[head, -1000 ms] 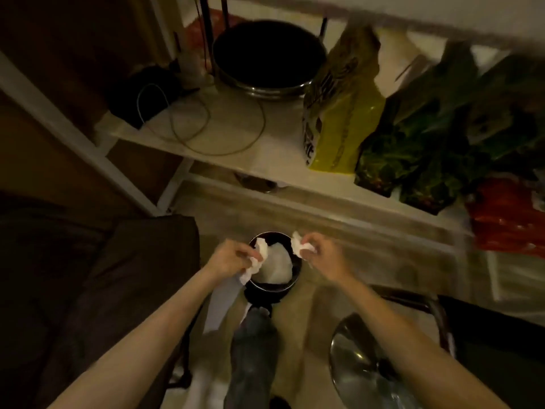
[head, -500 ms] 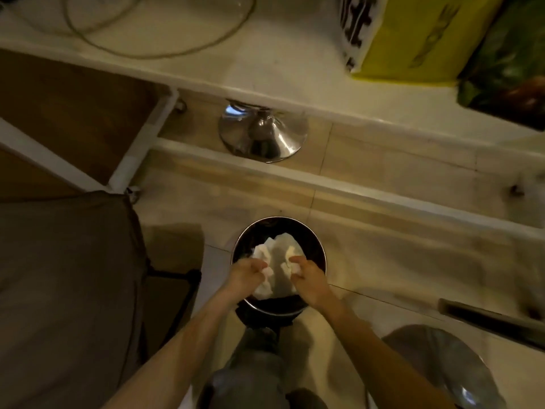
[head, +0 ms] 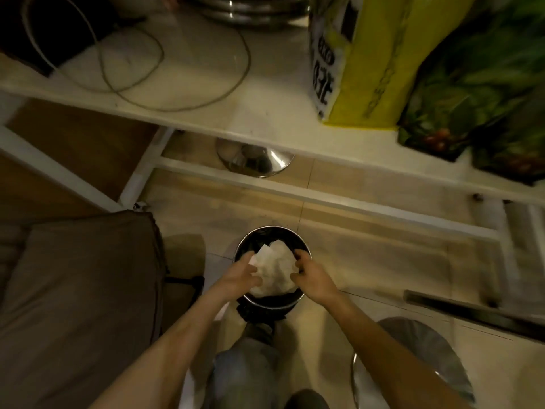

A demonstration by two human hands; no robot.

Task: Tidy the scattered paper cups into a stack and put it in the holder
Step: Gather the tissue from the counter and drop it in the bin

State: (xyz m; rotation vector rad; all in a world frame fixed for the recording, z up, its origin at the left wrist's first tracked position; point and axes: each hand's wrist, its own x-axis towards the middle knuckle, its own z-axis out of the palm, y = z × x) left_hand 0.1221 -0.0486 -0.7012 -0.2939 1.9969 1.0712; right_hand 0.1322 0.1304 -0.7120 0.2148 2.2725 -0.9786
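No paper cup and no cup holder are in view. A small round black bin (head: 274, 230) stands on the tiled floor in front of my leg (head: 247, 364). A wad of crumpled white paper (head: 275, 270) fills it. My left hand (head: 239, 276) grips the wad's left side with curled fingers. On the wad's right side, my right hand (head: 314, 277) holds it the same way. Both hands sit just over the bin's rim.
A white table (head: 206, 119) above carries a looped cable (head: 132, 87), a metal pot (head: 250, 10), a yellow bag (head: 368, 60) and green bags (head: 472, 93). A chrome stool base (head: 255, 162) stands under it, another (head: 424, 361) lower right. A brown cushioned seat (head: 73, 290) is left.
My hands, each holding a torn piece of white paper above the bin, came down together into it. They now close on the wad inside. The view tilted down toward the floor.
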